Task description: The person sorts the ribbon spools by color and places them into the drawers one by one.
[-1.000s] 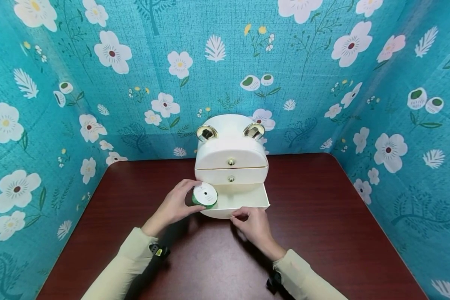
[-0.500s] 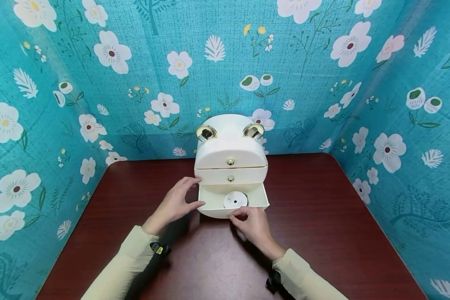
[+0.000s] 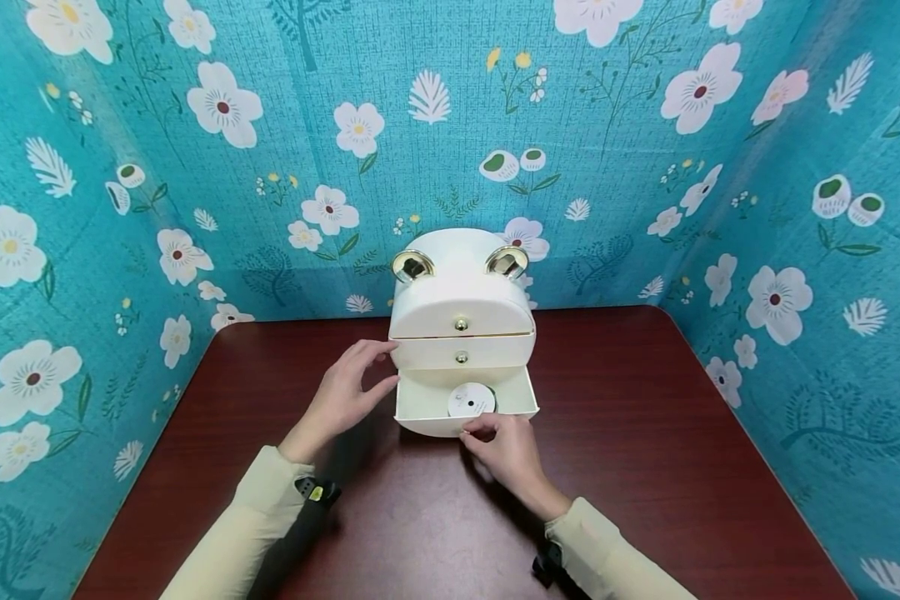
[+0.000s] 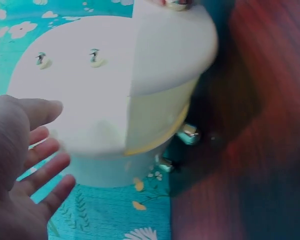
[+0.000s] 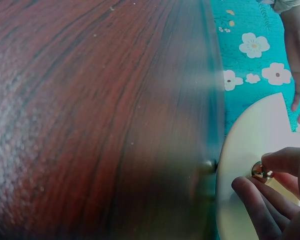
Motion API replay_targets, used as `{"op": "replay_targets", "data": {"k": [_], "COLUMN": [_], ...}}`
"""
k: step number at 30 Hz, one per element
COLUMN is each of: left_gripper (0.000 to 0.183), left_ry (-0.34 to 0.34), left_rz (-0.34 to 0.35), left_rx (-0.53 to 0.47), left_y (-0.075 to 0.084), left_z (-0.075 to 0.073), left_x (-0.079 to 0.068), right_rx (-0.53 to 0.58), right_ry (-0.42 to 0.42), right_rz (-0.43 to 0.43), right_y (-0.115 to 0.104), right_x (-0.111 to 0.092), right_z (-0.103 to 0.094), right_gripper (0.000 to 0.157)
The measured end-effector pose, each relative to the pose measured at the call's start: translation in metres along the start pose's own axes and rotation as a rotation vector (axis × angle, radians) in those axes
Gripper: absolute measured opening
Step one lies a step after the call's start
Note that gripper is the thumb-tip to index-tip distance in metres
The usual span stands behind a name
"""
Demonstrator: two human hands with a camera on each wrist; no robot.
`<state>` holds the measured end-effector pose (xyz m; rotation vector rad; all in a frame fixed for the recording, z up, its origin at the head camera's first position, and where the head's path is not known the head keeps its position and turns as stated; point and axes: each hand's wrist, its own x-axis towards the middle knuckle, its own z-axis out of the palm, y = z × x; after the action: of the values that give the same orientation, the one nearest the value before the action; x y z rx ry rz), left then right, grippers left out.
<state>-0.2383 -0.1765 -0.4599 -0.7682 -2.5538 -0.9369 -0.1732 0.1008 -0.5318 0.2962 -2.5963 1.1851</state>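
A white, round-topped mini drawer cabinet (image 3: 462,292) stands at the back of the table, its bottom drawer (image 3: 426,390) pulled out. Inside that drawer lies a ribbon spool (image 3: 468,400) with a white label face and a sliver of green at its edge. My right hand (image 3: 506,454) pinches the drawer's gold knob (image 5: 259,171) between thumb and fingers. At the cabinet's left side is my left hand (image 3: 341,396), holding nothing, its thumb and fingers spread. The left wrist view shows those fingers (image 4: 50,162) extended beside the cabinet's pale side.
The upper two drawers are closed, each with a gold knob (image 3: 461,357). Two gold-rimmed round ornaments (image 3: 507,262) sit on the cabinet's top. Blue flowered cloth (image 3: 292,125) rises behind and at both sides of the dark red wooden table (image 3: 630,400).
My left hand let go of the ribbon spool, which moved from the drawer's left edge to its middle. That hand then drew slightly up and left. My right hand stayed at the knob.
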Motion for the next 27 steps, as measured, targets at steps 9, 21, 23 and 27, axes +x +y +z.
{"op": "replay_targets", "data": {"k": [9,21,23,27], "left_gripper": [0.054,0.089,0.092,0.094], "left_ry": [0.149,0.024,0.015,0.001], "left_rz": [0.006,-0.136,-0.148,-0.171], "left_rx": [-0.005,-0.107,-0.116,-0.139], "left_y": [0.003,-0.011,-0.011,-0.011], "left_z": [-0.012,-0.007,-0.003,0.004], "left_x": [0.019,0.067,0.072,0.077], "right_rx": [-0.003,0.011,0.015,0.021], "right_ry": [0.002,0.003,0.003,0.005], "right_rz": [-0.012,0.003,0.005,0.001], "right_y": [0.001,0.001,0.001,0.001], "right_x": [0.0,-0.001,-0.001,0.0], "right_z": [0.001,0.001,0.0,0.0], "right_gripper": [0.008,0.012,0.012,0.012]}}
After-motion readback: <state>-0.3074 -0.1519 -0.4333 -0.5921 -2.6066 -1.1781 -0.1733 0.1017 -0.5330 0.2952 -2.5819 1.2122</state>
